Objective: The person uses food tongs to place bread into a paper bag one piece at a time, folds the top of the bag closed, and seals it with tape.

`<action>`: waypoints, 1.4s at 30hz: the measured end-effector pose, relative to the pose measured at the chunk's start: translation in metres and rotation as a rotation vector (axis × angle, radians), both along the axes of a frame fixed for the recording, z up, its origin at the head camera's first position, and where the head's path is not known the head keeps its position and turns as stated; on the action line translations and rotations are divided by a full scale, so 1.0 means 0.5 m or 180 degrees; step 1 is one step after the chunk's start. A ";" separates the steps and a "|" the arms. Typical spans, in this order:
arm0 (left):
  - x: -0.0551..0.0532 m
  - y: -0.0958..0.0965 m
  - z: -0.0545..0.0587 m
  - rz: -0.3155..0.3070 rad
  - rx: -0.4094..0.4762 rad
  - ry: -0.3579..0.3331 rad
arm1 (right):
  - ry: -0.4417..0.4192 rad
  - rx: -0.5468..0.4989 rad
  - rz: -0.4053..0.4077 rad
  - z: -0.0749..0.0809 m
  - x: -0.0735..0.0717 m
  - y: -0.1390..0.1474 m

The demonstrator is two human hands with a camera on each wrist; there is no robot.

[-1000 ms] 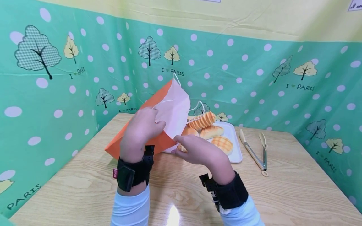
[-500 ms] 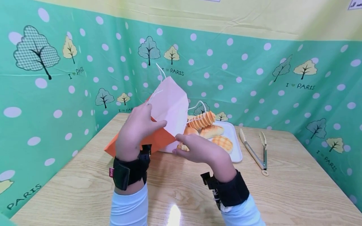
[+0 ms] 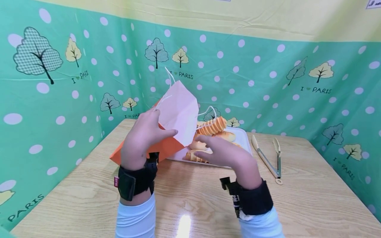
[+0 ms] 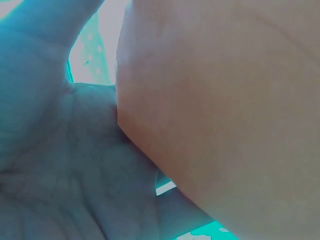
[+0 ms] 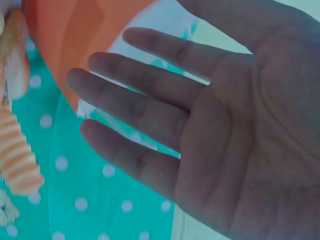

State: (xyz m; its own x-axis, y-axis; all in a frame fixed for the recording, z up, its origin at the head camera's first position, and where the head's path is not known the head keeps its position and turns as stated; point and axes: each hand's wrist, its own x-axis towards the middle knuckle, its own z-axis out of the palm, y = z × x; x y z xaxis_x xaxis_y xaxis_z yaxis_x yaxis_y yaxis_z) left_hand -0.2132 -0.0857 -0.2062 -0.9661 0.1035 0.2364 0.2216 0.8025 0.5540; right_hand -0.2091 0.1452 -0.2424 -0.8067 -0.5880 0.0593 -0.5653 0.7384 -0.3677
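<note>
An orange paper bag (image 3: 168,147) with a white inside leans on its side at the left of the tray, mouth toward the breads. My left hand (image 3: 143,132) holds its upper edge, thumb stretched across the opening; the fingertips are hidden. In the left wrist view the bag (image 4: 215,100) fills the space before the palm. My right hand (image 3: 224,150) hovers over the near part of the tray, apart from the bag. The right wrist view shows this hand (image 5: 200,120) with straight, spread fingers and nothing held. Close to it lie a round bun (image 3: 197,145) and a ridged roll (image 3: 194,156).
A white tray (image 3: 246,140) carries several breads, among them a spiral-ridged horn (image 3: 216,125) and an oblong roll (image 3: 227,136). Metal tongs (image 3: 269,163) with beige tips lie spread at its right. A white cord handle (image 3: 212,108) loops over the horn. A patterned curtain (image 3: 253,66) closes off the back.
My right hand has let go of the bag's lower edge and moved right, over the breads. My left hand has shifted slightly left, and the bag's mouth now shows more of the white inside.
</note>
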 end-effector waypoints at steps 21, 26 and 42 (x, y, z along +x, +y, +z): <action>0.000 0.002 0.003 0.0054 -0.0133 -0.0050 | -0.1405 0.0286 -0.2138 -0.083 -0.048 0.396; 0.000 -0.001 0.002 0.0044 -0.0128 -0.0082 | -0.1668 0.0357 -0.2162 -0.118 -0.070 0.409; 0.000 0.000 0.003 -0.0033 -0.0154 -0.0145 | -0.1699 -0.0145 -0.3123 -0.172 -0.092 0.406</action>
